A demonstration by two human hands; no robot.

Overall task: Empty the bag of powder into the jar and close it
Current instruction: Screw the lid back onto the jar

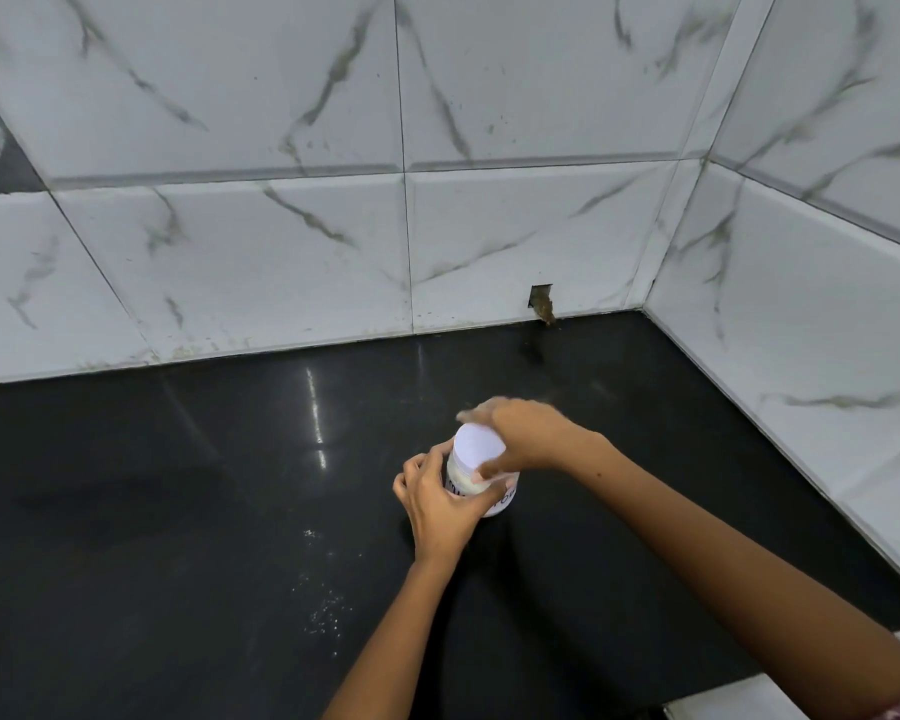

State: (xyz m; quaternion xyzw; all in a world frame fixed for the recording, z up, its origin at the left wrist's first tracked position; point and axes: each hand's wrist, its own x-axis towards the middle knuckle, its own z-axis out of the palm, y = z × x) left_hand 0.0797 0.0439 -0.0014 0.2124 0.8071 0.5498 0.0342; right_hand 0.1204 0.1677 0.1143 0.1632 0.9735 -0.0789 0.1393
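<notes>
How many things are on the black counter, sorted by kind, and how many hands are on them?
Jars: 1, the jar, white lid on top
Hands: 2, left hand gripping the jar's side, right hand on the lid
Powder spills: 1, specks on the counter
Total: 4

Jar upright on counter, left hand beside, right hand on lid

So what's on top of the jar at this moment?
A white lid sits on the jar, with the right hand gripping its far edge. The left hand wraps the jar's side. Whether the lid is fully closed, and what is inside, cannot be seen.
</notes>
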